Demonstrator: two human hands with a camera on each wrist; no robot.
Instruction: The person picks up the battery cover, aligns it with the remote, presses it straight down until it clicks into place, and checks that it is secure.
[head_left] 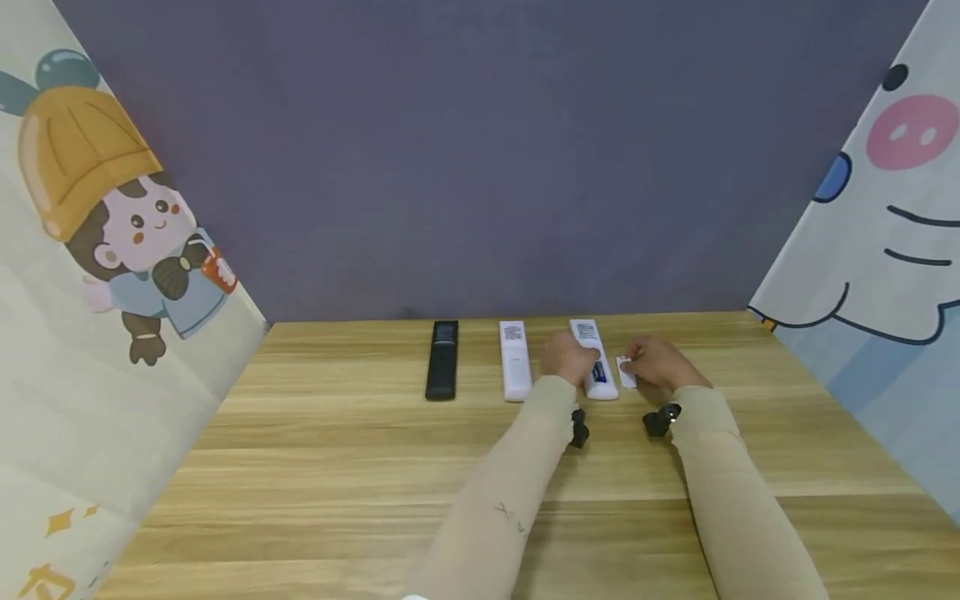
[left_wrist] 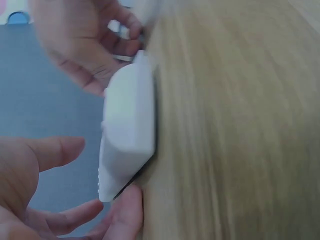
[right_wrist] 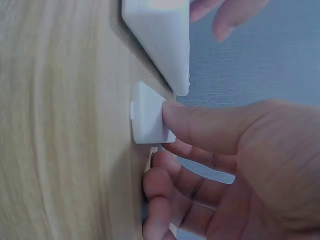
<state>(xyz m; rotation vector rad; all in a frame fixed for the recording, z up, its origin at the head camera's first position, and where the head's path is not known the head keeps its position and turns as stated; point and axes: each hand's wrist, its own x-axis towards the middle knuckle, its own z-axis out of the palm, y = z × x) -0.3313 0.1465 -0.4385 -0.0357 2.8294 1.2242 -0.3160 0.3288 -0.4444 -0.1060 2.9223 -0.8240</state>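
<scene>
A white remote control [head_left: 604, 388] lies back side up on the wooden table, its battery compartment uncovered and dark blue batteries [head_left: 598, 372] showing inside. My left hand [head_left: 567, 358] is at this remote's left side. In the left wrist view its thumb [left_wrist: 62, 151] stands apart from the remote, while the other fingers are low at the remote's edge. To the right of the remote, my right hand [head_left: 662, 365] pinches a small white battery cover [right_wrist: 150, 117] between thumb and fingers, close over the table.
Left of my left hand lies a second white remote [head_left: 516, 367], and farther left a black remote [head_left: 442, 367]. A dark panel [head_left: 480, 167] rises behind the table [head_left: 337, 467]. Printed cartoon sheets [head_left: 45, 333] flank both sides.
</scene>
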